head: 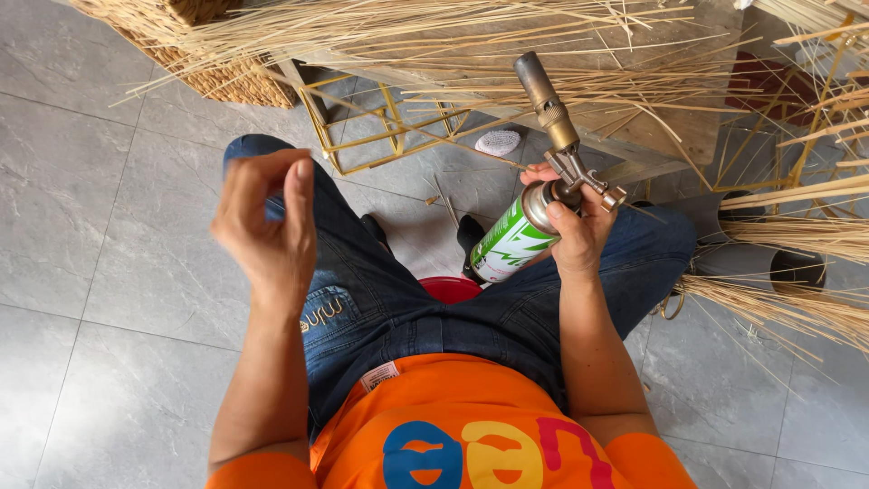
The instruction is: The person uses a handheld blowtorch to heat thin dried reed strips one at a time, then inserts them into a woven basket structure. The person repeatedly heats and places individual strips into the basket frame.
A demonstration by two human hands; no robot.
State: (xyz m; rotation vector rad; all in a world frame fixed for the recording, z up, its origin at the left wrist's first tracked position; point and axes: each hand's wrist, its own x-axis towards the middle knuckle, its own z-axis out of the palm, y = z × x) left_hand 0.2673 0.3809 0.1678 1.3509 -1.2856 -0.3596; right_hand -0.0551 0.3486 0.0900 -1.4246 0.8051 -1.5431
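Note:
My right hand (579,231) grips a gas torch (552,136) by its neck: a green and white canister (509,244) with a brass nozzle pointing up toward a bundle of thin bamboo strips (471,45). My left hand (267,222) is raised over my left knee, blurred, with its fingers loosely curled and nothing visible in it. I sit on a red stool (450,288) in blue jeans and an orange shirt.
A woven basket (208,54) stands at the top left. A yellow metal frame (380,127) rests on the grey tiled floor under the strips. More bamboo strips (797,272) spread at the right, beside dark round pipes (769,263).

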